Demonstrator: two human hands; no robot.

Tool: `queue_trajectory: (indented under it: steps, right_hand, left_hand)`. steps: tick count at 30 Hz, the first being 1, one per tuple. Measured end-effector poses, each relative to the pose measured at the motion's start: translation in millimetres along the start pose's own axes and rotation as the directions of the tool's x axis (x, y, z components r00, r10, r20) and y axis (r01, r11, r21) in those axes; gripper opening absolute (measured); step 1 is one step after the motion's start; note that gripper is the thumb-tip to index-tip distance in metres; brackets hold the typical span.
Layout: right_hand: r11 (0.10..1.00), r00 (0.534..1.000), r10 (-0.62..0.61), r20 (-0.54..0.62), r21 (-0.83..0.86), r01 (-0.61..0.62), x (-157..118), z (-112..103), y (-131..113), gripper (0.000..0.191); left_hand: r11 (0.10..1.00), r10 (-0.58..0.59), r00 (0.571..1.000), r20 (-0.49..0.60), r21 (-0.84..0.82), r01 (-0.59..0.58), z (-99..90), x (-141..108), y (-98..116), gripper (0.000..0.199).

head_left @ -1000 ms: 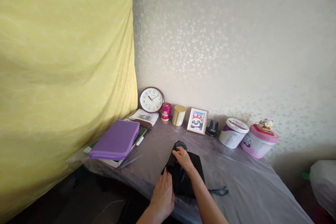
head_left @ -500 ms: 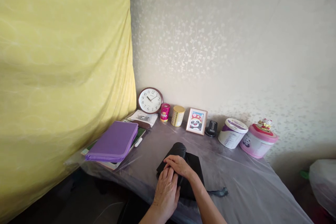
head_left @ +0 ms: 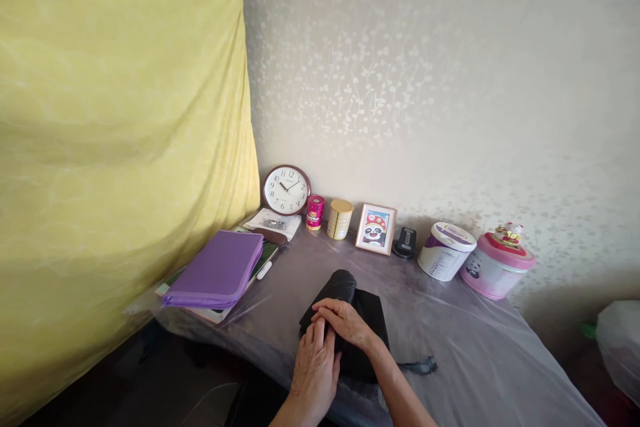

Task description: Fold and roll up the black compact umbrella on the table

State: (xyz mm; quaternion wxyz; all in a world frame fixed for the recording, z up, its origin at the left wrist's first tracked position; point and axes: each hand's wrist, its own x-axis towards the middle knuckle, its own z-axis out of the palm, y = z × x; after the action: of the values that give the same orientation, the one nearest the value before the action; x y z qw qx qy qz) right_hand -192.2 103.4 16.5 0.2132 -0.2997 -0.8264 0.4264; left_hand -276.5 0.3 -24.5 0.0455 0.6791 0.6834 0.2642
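Observation:
A black piece of smooth fabric (head_left: 373, 317) lies near the table's front edge, partly rolled into a thick bundle (head_left: 341, 283) with a flat part spread to the right. My left hand (head_left: 316, 360) is closed over the near side of the bundle, its fingers curled down on it. Across its fingertips lies my right hand (head_left: 345, 321), fingers bent over the top of the same bundle. What is under both palms is hidden. A dark blue strip (head_left: 420, 365) sticks out on the right, past my right forearm.
A purple zip folder (head_left: 215, 270) rests on books at the left, beside a white marker-like item (head_left: 264, 271). Along the wall stand a clock (head_left: 287, 190), a pink can (head_left: 315, 213), a yellow-lidded can (head_left: 340, 219), a panda picture frame (head_left: 376, 229), a black object (head_left: 405, 243) and two tubs (head_left: 443, 257).
My hands stay on the black fabric in nearly the same pose. The view has shifted slightly.

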Motion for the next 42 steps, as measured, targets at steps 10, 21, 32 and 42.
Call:
queue_trajectory:
  steps: [10, 21, 32, 42]
  right_hand:
    - [0.924, 0.944, -0.249, -0.216, -0.346, 0.164, -5, -2, 27, 0.025]
    - [0.865, 0.953, -0.131, -0.273, -0.502, -0.025, 37, -20, 63, 0.031]
    - [0.834, 0.903, 0.078, -0.423, -0.469, -0.292, 62, -36, 86, 0.034]
    - [0.791, 0.647, 0.120, -0.753, -0.322, -0.521, -41, -71, 97, 0.034]
  left_hand:
    - [0.998, -0.055, 0.990, 0.133, 0.016, 0.053, 6.1, 1, 0, 0.054]
    - [0.993, -0.113, 0.938, 0.329, 0.052, 0.102, 1.8, 7, 2, 0.059]
    - [0.988, -0.154, 0.905, 0.397, 0.079, 0.134, -7.6, 11, 8, 0.061]
    - [0.996, -0.060, 0.953, 0.297, 0.079, 0.038, -0.9, 7, 0, 0.057]
